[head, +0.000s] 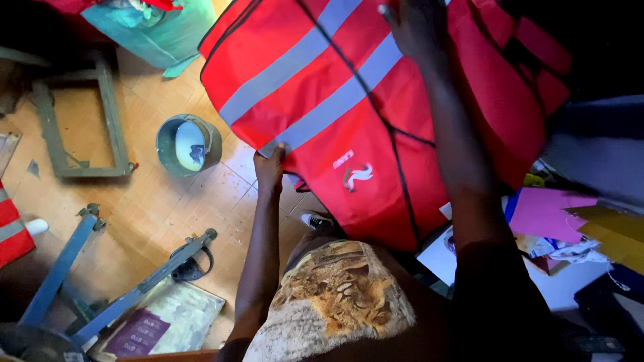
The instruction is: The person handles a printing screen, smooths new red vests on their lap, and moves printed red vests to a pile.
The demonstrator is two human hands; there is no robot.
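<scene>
A large red vest [376, 100] with grey reflective stripes, black piping and a small white emblem is spread out in front of me, held up over the floor. My left hand [270, 169] grips its lower left edge. My right hand [417, 27] is raised near the top of the view and holds the vest's upper part, fingers closed on the fabric. My patterned shorts [335, 295] show below.
On the tiled floor stand a grey bucket [188, 144], a wooden frame [80, 121], a blue metal stand [100, 281] and a printed screen panel [168, 322]. A teal bag [157, 30] lies at the top left. Pink and yellow paper sheets [550, 211] pile at the right.
</scene>
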